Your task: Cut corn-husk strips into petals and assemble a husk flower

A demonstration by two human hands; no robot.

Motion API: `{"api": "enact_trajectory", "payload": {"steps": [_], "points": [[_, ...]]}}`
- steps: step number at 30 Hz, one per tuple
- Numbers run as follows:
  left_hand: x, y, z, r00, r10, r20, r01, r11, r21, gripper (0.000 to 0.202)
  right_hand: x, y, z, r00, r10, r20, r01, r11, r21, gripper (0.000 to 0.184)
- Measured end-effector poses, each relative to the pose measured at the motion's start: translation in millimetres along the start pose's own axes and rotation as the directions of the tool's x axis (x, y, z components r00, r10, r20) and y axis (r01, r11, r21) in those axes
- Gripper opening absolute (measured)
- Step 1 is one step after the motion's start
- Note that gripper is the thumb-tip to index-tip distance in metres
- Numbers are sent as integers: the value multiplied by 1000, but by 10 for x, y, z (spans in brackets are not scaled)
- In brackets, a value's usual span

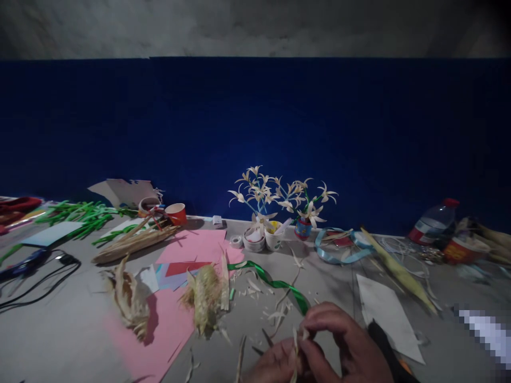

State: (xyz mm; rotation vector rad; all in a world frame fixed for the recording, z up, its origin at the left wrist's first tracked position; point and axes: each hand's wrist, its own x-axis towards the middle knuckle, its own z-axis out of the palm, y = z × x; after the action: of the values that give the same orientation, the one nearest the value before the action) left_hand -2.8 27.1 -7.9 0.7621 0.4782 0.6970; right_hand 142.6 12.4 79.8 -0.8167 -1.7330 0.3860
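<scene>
Low in the head view, my left hand (275,363) and my right hand (345,343) are close together with their fingertips pinched. A thin, pale strip of corn husk (295,348) runs between them, gripped by both. Two dark pointed tips (267,338) show just beyond my left hand; the rest is hidden. A green ribbon (275,282) curls over the table and ends near my right fingertips. Husk scraps (281,314) lie beyond the hands. To the left are a bundle of dry corn husk (206,303) and a curled husk piece (130,300).
Pale husk flowers (261,194) stand in small cups along the back edge. Pink paper (171,319) covers part of the left side, near a black cable (51,287). On the right are white paper (389,319), a long husk (403,274) and a tilted plastic bottle (433,223).
</scene>
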Motion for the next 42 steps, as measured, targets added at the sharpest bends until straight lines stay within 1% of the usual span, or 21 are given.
{"api": "enact_trajectory", "payload": {"steps": [5, 10, 13, 16, 19, 22, 24, 27, 29, 31, 34, 36, 39, 42], "points": [[-12, -6, -6, 1000, 9, -10, -9, 1000, -16, 50, -10, -9, 8, 999, 41, -17, -41, 999, -6, 31], [-8, -17, 31, 1000, 15, -21, -16, 999, -35, 54, -34, -5, -15, 999, 32, 30, -31, 999, -32, 31], [5, -4, 54, 1000, -2, -20, 1, 999, -40, 51, -53, 14, -21, 999, 41, 26, -40, 999, -26, 32], [13, 0, 69, 1000, -12, -21, 11, 999, -33, 48, -72, 27, -16, 999, 48, 27, -46, 997, -61, 33], [-3, -13, 84, 999, 3, -45, -5, 999, -39, 44, -81, 22, -10, 998, 58, 2, -58, 994, -93, 32], [-40, -10, 111, 995, 36, -98, -36, 999, 0, 43, -77, 12, -11, 998, 68, -9, -68, 993, -100, 33], [-63, 7, 138, 991, 55, -123, -51, 998, 34, 42, -72, 16, -16, 998, 61, 1, -61, 994, -87, 36], [-76, 35, 177, 990, 43, -137, -37, 998, 47, 42, -76, 41, -29, 998, 50, 28, -48, 996, -75, 39], [-75, 47, 188, 988, 34, -147, -26, 998, 60, 42, -89, 63, -40, 997, 64, 47, -59, 994, -93, 40], [-73, 54, 185, 989, 31, -142, -21, 997, 75, 44, -103, 80, -48, 996, 75, 53, -68, 991, -117, 41], [-80, 68, 175, 997, 16, -76, -9, 996, 89, 48, -109, 85, -46, 995, 79, 68, -71, 991, -111, 42], [-87, 80, 181, 998, 23, -55, -18, 996, 91, 46, -103, 76, -36, 994, 86, 72, -79, 992, -96, 42], [-88, 98, 202, 995, 53, -86, -47, 996, 73, 39, -93, 56, -19, 993, 106, 54, -102, 992, -77, 39], [-80, 109, 216, 994, 56, -96, -51, 997, 53, 35, -90, 37, -9, 993, 111, 45, -109, 992, -57, 37]]}}
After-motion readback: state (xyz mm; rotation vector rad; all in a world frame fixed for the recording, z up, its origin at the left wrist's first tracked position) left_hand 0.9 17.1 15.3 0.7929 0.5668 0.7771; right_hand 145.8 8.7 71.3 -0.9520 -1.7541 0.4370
